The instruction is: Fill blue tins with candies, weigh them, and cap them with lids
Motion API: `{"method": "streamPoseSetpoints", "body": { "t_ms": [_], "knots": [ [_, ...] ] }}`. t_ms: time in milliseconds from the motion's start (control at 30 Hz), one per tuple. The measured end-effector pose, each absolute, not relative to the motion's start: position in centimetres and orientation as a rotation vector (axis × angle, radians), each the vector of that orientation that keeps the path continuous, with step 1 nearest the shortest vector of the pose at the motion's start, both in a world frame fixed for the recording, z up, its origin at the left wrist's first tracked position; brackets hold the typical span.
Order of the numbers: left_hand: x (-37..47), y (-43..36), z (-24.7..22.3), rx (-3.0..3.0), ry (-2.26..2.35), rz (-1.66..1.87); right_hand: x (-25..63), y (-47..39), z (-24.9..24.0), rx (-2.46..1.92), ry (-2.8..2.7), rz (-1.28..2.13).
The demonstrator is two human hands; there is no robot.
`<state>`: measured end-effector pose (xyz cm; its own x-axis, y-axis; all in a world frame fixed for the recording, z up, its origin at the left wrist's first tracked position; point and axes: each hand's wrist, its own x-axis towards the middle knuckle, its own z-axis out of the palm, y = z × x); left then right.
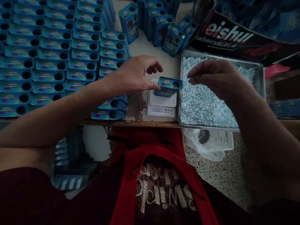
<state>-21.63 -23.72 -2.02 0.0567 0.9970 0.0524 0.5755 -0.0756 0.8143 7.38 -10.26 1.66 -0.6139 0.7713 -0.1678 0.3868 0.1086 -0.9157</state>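
A small blue candy tin with a dark round opening in its top stands on a white digital scale. My left hand is just left of the tin, its fingers apart and curved. Its thumb tip is at the tin's edge; whether it touches I cannot tell. My right hand hangs over a metal tray of small pale blue and white candies. Its fingertips are pressed together, pointing left toward the tin. What they hold, if anything, is hidden. The scale's display is lit.
Rows of similar blue tins fill the table's left side. More tins stand at the back. A black printed box with blue tins inside is behind the tray. The wooden table edge runs before my red apron.
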Motion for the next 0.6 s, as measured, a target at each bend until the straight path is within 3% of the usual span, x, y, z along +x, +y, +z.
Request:
{"method": "streamPoseSetpoints", "body": {
  "t_ms": [167, 400, 600],
  "knots": [
    [-21.4, -22.7, -2.3, 1.624, 1.587, 0.901, 6.0, -13.2, 1.5, -0.915, -2.113, 1.33],
    [-21.9, -22.6, -1.9, 1.627, 1.702, 0.729, 6.1, -16.5, 1.4, -0.939, -2.277, 0.917],
    [-20.7, -21.8, -2.8, 1.697, 1.646, 0.683, 6.3, -16.6, 0.8, -0.936, -2.327, 0.906]
  ]
}}
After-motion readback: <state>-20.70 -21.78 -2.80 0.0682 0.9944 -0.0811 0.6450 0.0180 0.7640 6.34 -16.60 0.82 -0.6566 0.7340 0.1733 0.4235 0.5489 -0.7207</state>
